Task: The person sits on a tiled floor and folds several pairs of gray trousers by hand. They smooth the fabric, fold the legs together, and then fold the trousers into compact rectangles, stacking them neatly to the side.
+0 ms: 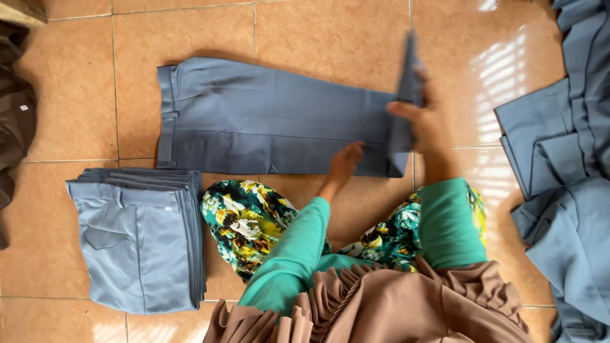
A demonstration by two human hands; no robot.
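A pair of grey-blue trousers (254, 117) lies flat on the tiled floor, waistband to the left. My right hand (424, 121) grips the leg end at the right and lifts it upright off the floor. My left hand (344, 162) presses flat on the trousers' near edge, fingers together, holding nothing. Both arms wear green sleeves.
A neat stack of folded grey-blue trousers (140, 238) sits at the left near my knee. A loose heap of unfolded grey-blue garments (565, 159) lies at the right. Dark brown cloth (14, 108) is at the far left edge. My floral-patterned knees are below the trousers.
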